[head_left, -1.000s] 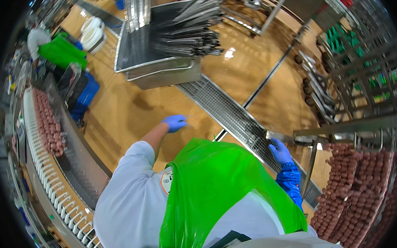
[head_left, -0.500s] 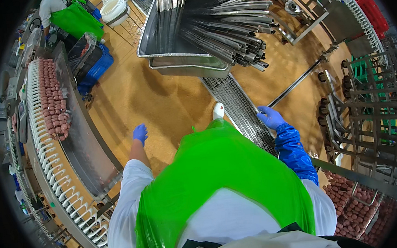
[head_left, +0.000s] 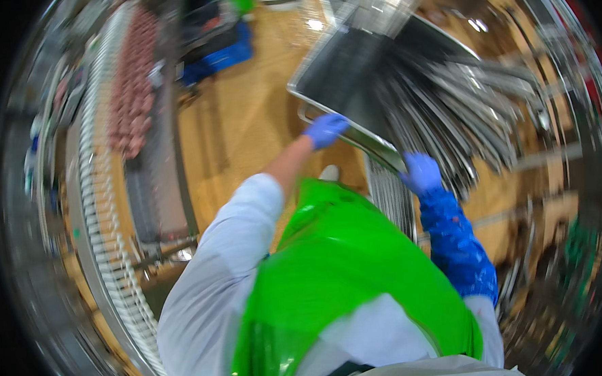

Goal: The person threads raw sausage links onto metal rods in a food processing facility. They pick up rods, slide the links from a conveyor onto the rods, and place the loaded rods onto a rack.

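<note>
A large metal tub stands in front of me, heaped with long metal bars that fan out over its right side. My left hand, in a blue glove, is closed over the tub's near rim. At the near right corner of the same rim is my right hand, gloved in blue with a shiny blue sleeve above it. Its fingers appear curled on the edge beside the bars, though motion blurs them.
On the left runs a curved conveyor with white slats, and rows of pink meat pieces lie along it. A blue crate stands beyond. A floor drain grate lies below the tub. Metal racks blur at the right.
Both my hands have moved forward from my sides onto the tub's rim. The tub now appears closer and farther right. The whole view has turned and blurred.
</note>
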`<state>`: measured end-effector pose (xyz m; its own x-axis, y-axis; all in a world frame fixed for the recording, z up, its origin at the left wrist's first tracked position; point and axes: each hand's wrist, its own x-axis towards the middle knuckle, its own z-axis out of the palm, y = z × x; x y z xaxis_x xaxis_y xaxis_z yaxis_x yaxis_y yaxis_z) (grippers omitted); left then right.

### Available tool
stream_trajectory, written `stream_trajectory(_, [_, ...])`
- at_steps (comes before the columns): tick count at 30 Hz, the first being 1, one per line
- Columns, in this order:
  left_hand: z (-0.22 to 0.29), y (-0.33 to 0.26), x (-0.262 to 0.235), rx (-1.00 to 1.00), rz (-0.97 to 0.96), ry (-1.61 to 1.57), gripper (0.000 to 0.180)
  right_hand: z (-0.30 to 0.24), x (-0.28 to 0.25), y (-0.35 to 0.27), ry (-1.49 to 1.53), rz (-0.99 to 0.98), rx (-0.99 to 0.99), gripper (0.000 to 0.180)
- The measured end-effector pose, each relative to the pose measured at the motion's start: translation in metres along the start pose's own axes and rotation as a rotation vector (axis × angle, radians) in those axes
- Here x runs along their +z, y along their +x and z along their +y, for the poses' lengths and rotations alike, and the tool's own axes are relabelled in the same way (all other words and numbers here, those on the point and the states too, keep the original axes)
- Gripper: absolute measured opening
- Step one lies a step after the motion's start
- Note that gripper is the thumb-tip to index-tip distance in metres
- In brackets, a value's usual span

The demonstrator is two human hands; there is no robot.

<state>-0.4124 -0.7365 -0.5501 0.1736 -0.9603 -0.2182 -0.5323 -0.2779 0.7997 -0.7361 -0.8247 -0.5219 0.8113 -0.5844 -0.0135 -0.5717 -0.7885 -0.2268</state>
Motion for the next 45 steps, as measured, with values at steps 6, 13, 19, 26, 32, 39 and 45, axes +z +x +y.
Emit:
stream_trajectory(6, [-0.032, 0.11, 0.007, -0.181, -0.006, -0.038, 0.04, 0.018, 0.053, 0.023, -0.468, -0.381, 0.155, 0.03])
stream_trajectory(13, [-0.108, 0.192, -0.011, -0.676, -0.041, 0.123, 0.043, 0.013, 0.026, 0.052, -0.149, -0.547, 0.555, 0.052])
stream_trajectory(19, [-0.054, 0.199, 0.052, -0.257, -0.461, -0.064, 0.04, 0.019, 0.029, 0.066, -0.046, -0.587, 0.79, 0.06])
stream_trajectory(26, [0.082, 0.16, 0.014, 0.653, -0.385, 0.407, 0.077, 0.022, -0.15, 0.014, -0.275, -0.526, 0.656, 0.047])
stream_trajectory(32, [0.1, 0.136, -0.003, 0.702, -0.156, 0.537, 0.1, -0.012, -0.37, -0.077, -0.643, -0.541, 0.815, 0.031])
stream_trajectory(39, [0.152, 0.101, -0.012, 0.698, 0.015, 0.335, 0.087, -0.046, -0.487, -0.144, -1.169, -0.202, 0.276, 0.02])
stream_trajectory(45, [0.136, 0.033, -0.152, 0.697, 0.247, 0.316, 0.041, 0.041, -0.494, -0.157, -1.068, 0.242, 0.313, 0.052])
